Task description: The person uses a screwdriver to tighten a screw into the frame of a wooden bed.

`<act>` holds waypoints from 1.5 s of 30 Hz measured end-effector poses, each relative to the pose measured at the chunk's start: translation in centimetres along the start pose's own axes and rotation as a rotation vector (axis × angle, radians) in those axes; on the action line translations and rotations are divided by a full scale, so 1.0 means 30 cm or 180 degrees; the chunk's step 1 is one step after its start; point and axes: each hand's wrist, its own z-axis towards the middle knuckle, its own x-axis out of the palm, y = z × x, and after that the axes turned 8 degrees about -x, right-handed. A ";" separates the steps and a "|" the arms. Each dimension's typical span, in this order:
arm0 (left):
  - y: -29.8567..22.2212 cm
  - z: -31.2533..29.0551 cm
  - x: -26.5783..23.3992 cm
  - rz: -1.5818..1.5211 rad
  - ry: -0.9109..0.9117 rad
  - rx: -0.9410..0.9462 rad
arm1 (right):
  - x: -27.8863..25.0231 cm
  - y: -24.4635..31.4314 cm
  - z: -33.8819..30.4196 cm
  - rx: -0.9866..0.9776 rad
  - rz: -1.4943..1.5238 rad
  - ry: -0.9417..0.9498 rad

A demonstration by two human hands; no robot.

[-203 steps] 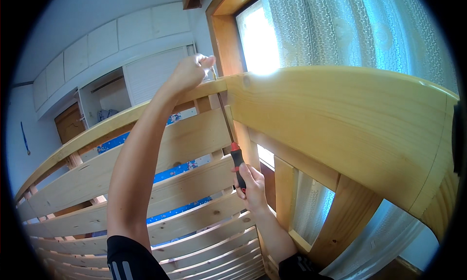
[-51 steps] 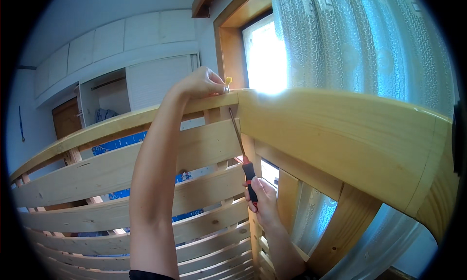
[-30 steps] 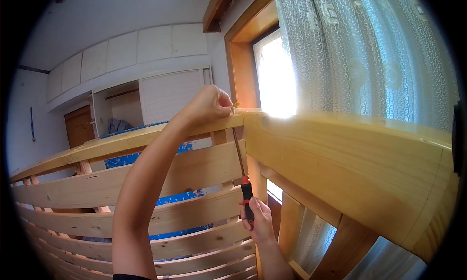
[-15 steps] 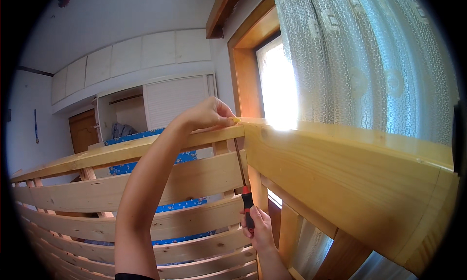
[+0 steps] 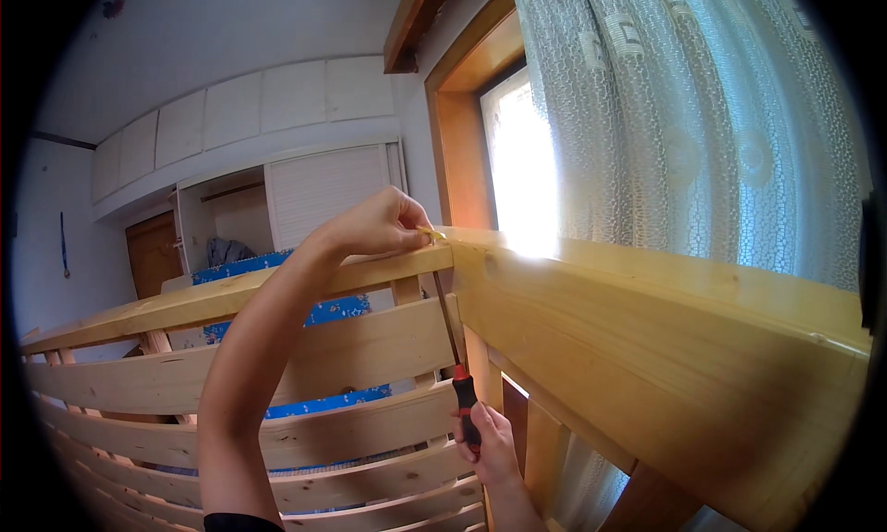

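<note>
My left hand (image 5: 379, 222) reaches over the top rail (image 5: 231, 287) of a slatted wooden frame, close to its corner. Its thumb and fingers pinch a small yellow, brass-coloured piece (image 5: 431, 234) on the rail's upper side; its exact kind is too small to make out. Below, my right hand (image 5: 491, 442) is wrapped round the black and red handle of a screwdriver (image 5: 465, 405). The long shaft points up, leaning slightly left, and its tip end meets the underside of the rail near the corner, where the tip itself cannot be seen.
A thick wooden beam (image 5: 637, 333) runs from the corner toward the right. Horizontal slats (image 5: 370, 347) fill the frame below the rail, with blue patterned fabric (image 5: 337, 308) behind. A lace curtain (image 5: 647, 116) hangs beside the bright window (image 5: 524, 163); white cupboards (image 5: 333, 176) stand at the back.
The whole view has shifted slightly. More of the brass-coloured piece shows between my left fingers. My right hand keeps its hold on the screwdriver, which stays under the rail.
</note>
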 end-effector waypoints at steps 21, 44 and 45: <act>-0.001 -0.028 -0.003 0.0449 -0.1849 0.1010 | -0.003 0.004 -0.012 -0.0116 0.0013 -0.0052; -0.095 -0.086 0.072 0.0410 -0.0821 -0.0328 | 0.000 -0.021 -0.012 -0.0001 0.0120 -0.0019; -0.094 -0.086 0.073 0.0351 -0.0877 -0.0209 | -0.001 -0.018 -0.013 0.0001 0.0139 -0.0001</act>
